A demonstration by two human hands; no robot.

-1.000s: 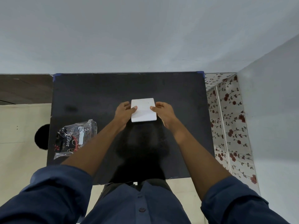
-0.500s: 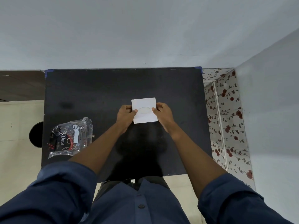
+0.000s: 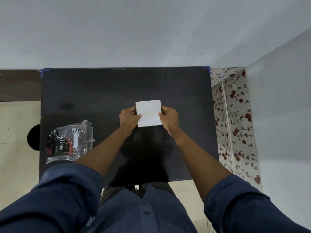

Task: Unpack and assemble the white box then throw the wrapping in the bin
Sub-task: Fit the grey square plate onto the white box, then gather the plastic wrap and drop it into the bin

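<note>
A flat white box (image 3: 149,106) with an oval window on its face is held over the middle of the black table (image 3: 104,91). My left hand (image 3: 128,117) grips its left edge, thumb on top. On the opposite edge my right hand (image 3: 169,117) grips the same way. The face is turned up toward me. A crumpled clear plastic wrapping (image 3: 70,142) with a black and red "Dove" print lies on the table's left side, apart from both hands.
A round black bin (image 3: 33,139) stands on the floor just past the table's left edge, partly hidden by it. A flowered panel (image 3: 235,128) runs along the table's right side. A grey wall stands behind the table.
The white box has been turned in my hands, so its face with the oval window now shows. Both hands have stayed on its side edges.
</note>
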